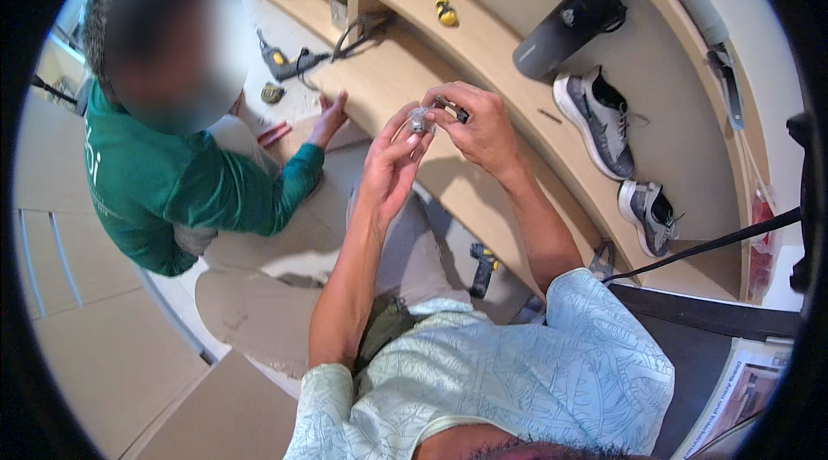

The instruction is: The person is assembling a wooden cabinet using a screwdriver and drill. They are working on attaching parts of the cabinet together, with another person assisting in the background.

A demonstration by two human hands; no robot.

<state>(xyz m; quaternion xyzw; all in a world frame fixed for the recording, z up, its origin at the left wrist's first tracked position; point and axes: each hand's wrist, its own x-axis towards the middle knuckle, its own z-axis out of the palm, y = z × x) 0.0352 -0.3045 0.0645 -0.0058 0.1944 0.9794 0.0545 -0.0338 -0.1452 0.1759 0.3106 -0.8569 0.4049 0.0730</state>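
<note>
My left hand (390, 168) and my right hand (479, 127) meet above a light wooden shelf (405, 81). Together they pinch a small metal fitting (421, 121), a silvery piece with a dark end toward my right fingers. My left fingers cup it from below and the left; my right thumb and fingers grip it from the top right. I sit close to the shelf's front edge, my knees under my arms.
A person in a green top (181, 184) crouches at my left, one hand (329, 115) on the shelf edge. A power drill (285, 62) lies beyond. Two grey shoes (597, 119) (649, 214), a dark bottle (565, 25) and a yellow tool (446, 12) rest on the shelf; another drill (481, 269) lies below.
</note>
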